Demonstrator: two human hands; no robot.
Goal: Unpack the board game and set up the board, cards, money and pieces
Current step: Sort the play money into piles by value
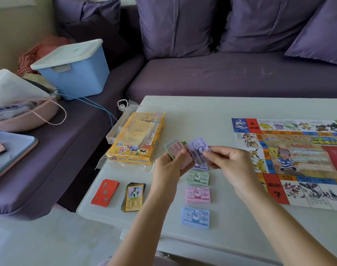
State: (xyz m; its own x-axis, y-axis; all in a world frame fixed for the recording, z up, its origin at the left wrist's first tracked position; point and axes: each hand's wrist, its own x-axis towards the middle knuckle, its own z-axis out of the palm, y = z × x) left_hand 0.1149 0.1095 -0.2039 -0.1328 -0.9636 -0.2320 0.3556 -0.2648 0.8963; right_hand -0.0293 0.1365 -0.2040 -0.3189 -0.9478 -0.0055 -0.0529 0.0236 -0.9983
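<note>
Four piles of play money lie in a column on the white desk [202, 112], between the card decks and the board [298, 160]. A blue pile [195, 217] marked 500 is nearest the person, a pink pile [198, 194] marked 1000 lies beyond it, and a green pile [198, 177] marked 2000 comes next. A purple pile [201, 167] sits at the far end, mostly hidden under the hands.

Above that far end the left grip [168, 163] is clamped on a fanned bundle of notes [174, 150], with green and pink edges showing past the fingers. The right grip [229, 160] is closed in a pinch on a purple note [198, 149], thumb and forefinger meeting on its right edge. The note overlaps the bundle and is held tilted, clear of the desk.

The board lies unfolded and flat on the right part of the desk, running out of view at the right edge. Left of the money sit two decks, side by side and apart: a red deck [105, 192] with question marks on its back, and a yellow deck [134, 196] with a picture card face up. Beyond them the yellow game box [137, 139] lies at the desk's left edge with crumpled clear plastic wrap [133, 127] on top of it.

A purple sofa [221, 73] runs behind and to the left of the desk, carrying a blue lidded tub [73, 70] and a pink bag [24, 118]
</note>
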